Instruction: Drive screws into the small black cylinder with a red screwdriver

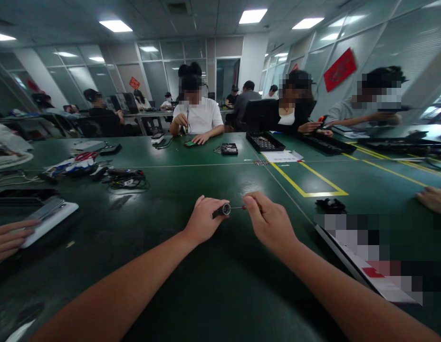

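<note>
My left hand [202, 218] is closed around a dark cylinder [225, 209]. The cylinder's round, silver-rimmed end faces me; what kind of thing it is I cannot make out. A screwdriver [238, 207] sits in my right hand [268, 218], its thin metal shaft pointing left at the cylinder's side. Red shows on the screwdriver where it enters my fingers, and the rest of its handle is hidden in the fist. Whether the tip touches the cylinder is too small to tell. Both hands are just above the green table [192, 294].
Bundled cables [126, 178] lie left, near a co-worker's hand [10, 237] on a white device [51, 223]. A black part [330, 205] and a partly blurred panel [352, 261] lie right. Yellow tape [325, 194] marks the table. Black trays [265, 141] and seated people are across.
</note>
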The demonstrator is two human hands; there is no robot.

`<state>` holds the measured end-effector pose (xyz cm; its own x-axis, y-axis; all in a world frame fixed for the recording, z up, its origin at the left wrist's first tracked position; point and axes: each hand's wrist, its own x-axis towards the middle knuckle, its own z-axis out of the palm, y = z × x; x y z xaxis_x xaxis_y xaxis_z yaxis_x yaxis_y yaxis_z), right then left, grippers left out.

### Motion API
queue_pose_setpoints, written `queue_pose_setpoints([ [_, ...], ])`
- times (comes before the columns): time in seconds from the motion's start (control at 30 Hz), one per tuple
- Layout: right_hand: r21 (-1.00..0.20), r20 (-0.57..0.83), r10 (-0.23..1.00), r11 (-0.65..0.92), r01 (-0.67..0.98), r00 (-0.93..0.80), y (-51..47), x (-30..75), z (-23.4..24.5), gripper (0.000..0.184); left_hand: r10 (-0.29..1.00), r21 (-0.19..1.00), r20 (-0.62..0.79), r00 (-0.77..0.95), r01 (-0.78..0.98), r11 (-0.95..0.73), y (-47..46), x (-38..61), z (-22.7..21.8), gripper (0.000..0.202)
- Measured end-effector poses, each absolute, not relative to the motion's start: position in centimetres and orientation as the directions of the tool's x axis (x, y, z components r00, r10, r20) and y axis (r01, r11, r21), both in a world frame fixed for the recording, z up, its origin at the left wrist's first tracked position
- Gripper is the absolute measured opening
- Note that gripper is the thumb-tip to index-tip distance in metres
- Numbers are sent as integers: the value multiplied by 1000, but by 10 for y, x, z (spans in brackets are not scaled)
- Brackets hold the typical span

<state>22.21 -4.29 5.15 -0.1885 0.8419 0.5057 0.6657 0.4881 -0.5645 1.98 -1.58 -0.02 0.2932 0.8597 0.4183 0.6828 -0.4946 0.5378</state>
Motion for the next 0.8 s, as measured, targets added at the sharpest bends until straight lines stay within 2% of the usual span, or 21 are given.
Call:
queue_pose_setpoints([
  [0.2, -582, 565, 812, 519, 626, -148, -41, 222, 45, 29, 861, 528, 415, 295, 693, -492, -17, 20, 1, 34],
  [0.3, -565, 608, 775, 576, 591, -173, -37, 223, 42, 21, 865, 541, 414, 283, 688, -484, -17, 19, 2, 35],
  [0.4, -600, 572, 802, 552, 580, -172, -35, 225, 44, 18, 865, 546, 413, 283, 684, -484, -17, 19, 1, 35],
  [0.57, -598, 546, 827, 495, 630, -131, -36, 226, 50, 33, 856, 543, 416, 308, 671, -505, -17, 19, -1, 34],
  [0.8, -664, 551, 827, 516, 542, -113, -37, 225, 41, 24, 863, 548, 422, 280, 679, -488, -16, 17, -1, 36],
])
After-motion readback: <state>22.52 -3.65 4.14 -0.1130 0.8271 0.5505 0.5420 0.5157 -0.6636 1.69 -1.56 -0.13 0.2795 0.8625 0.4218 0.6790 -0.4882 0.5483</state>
